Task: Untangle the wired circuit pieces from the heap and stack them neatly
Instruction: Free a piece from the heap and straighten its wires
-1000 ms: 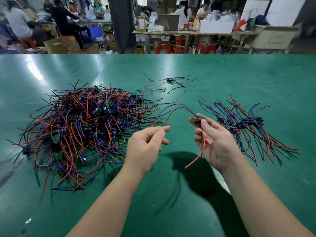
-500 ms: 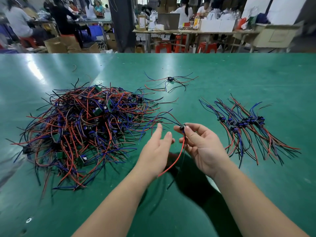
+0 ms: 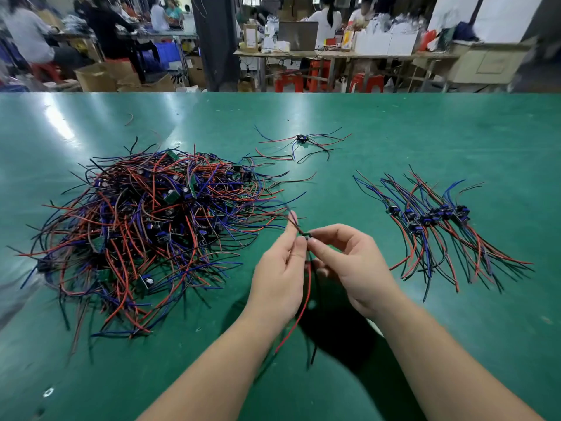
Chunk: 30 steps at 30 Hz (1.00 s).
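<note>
A big tangled heap [image 3: 145, 226] of red, blue and black wired circuit pieces lies on the left of the green table [image 3: 394, 132]. On the right, several sorted pieces [image 3: 434, 226] lie side by side in a neat row. Both hands meet in the middle, above the table. My right hand [image 3: 352, 265] pinches one wired circuit piece [image 3: 305, 235] by its small black body. My left hand [image 3: 279, 275] grips the same piece's wires; its red wire and black wire hang down between my palms. Upper wires trail back toward the heap.
One loose wired piece [image 3: 301, 138] lies alone at the table's far middle. A short wire scrap [image 3: 130, 119] lies far left. Beyond the far edge are other workbenches, red stools, cardboard boxes and seated people.
My right hand has carried the held piece leftward and nearer to me. My left hand, open before, has closed on the piece's wires, so both hands now hold it.
</note>
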{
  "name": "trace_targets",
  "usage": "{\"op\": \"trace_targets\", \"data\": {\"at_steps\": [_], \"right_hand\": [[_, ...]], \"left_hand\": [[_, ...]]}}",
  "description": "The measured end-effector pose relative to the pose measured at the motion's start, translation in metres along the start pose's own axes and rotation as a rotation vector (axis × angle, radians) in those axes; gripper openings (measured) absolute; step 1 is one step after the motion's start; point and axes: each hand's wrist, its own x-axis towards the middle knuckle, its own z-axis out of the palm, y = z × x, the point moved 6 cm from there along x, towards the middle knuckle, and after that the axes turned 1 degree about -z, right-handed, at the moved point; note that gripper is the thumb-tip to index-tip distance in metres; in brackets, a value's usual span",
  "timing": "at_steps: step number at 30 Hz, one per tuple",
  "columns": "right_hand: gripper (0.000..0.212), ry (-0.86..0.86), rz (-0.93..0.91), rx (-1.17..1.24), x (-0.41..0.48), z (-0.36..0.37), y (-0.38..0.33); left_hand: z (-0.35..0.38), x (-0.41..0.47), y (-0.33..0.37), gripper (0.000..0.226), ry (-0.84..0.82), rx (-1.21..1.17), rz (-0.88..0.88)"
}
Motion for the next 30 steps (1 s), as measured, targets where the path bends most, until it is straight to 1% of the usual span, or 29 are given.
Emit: {"op": "trace_targets", "data": {"at_steps": [2,4,5,7,8,9,10,11,14,15,17,21,22,24,26,28,30], "right_hand": [[0.005,-0.019,-0.046,-0.204,-0.002,0.000,-0.003],[0.007,-0.013,-0.053,-0.264,-0.002,-0.002,-0.003],[0.011,-0.008,-0.044,-0.245,-0.001,-0.004,-0.003],[0.016,-0.040,-0.002,-0.138,0.001,-0.004,-0.001],[0.016,-0.067,0.031,-0.067,0.001,-0.003,0.000],[0.013,-0.096,0.061,0.001,0.002,-0.002,0.002],[0.011,-0.120,0.078,0.046,0.002,-0.002,0.002],[0.015,-0.135,0.077,0.057,0.002,-0.002,0.002],[0.020,-0.148,0.081,0.026,0.004,-0.005,0.001],[0.019,-0.145,0.090,0.022,0.004,-0.007,0.002],[0.017,-0.137,0.119,0.004,0.005,-0.010,0.004],[0.015,-0.070,0.131,-0.015,0.008,-0.018,0.005],[0.014,-0.047,0.125,-0.006,0.009,-0.019,0.005],[0.010,-0.005,0.120,0.051,0.011,-0.023,0.001],[0.006,0.062,0.117,0.136,0.014,-0.032,-0.004],[0.006,0.150,0.098,0.210,0.018,-0.047,-0.011],[0.007,0.216,0.082,0.259,0.020,-0.061,-0.016]], "left_hand": [[-0.006,0.001,0.000,0.042,0.034,0.084,0.045],[-0.010,0.002,-0.002,0.038,0.039,0.090,0.026],[-0.010,0.003,-0.003,0.034,0.028,0.037,-0.009],[-0.010,0.004,-0.005,0.019,0.005,-0.042,-0.050],[-0.010,0.004,-0.005,0.010,-0.006,-0.037,-0.053],[-0.009,0.004,-0.005,0.007,-0.021,-0.028,-0.064],[-0.009,0.004,-0.006,0.010,-0.034,-0.022,-0.076],[-0.009,0.005,-0.007,0.014,-0.041,-0.008,-0.084],[-0.010,0.005,-0.007,0.030,-0.057,0.073,-0.063],[-0.010,0.005,-0.006,0.030,-0.072,0.086,-0.057],[-0.010,0.006,-0.007,0.022,-0.097,0.116,-0.049],[-0.011,0.006,-0.007,0.018,-0.075,0.284,0.033],[-0.011,0.005,-0.007,0.017,-0.075,0.295,0.037],[-0.009,0.005,-0.007,0.017,-0.109,0.252,0.014],[-0.003,0.002,-0.007,0.018,-0.182,0.165,-0.036],[0.003,-0.001,-0.009,0.018,-0.250,0.093,-0.086],[0.007,-0.003,-0.010,0.018,-0.288,0.089,-0.094]]}}
